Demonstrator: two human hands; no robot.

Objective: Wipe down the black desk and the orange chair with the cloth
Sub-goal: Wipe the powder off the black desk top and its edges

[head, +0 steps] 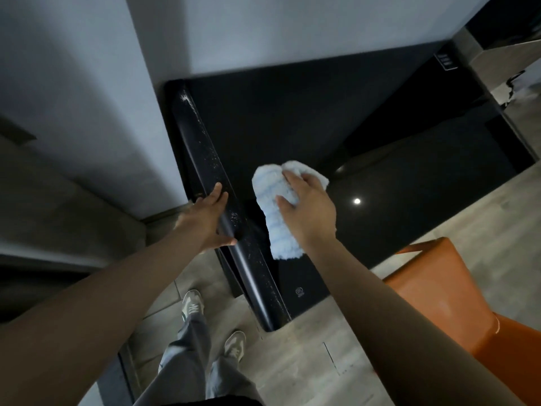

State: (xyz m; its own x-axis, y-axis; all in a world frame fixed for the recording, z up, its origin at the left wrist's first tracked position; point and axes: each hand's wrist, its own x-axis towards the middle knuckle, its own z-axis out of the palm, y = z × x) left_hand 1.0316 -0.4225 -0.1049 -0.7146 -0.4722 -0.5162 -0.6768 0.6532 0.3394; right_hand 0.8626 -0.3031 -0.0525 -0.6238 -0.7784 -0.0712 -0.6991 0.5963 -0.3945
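Observation:
The glossy black desk fills the middle of the view, set against a grey wall. A rounded black rail speckled with white dust runs along its left edge. My right hand grips a bunched light blue cloth and presses it on the desk top beside the rail. My left hand rests on the rail, fingers straight over it and thumb under its near side. The orange chair stands at the lower right, close to the desk's front edge.
A grey wall stands left of and behind the desk. Pale wood-look floor lies below, with my legs and shoes on it. A small dark sign sits at the desk's far right corner.

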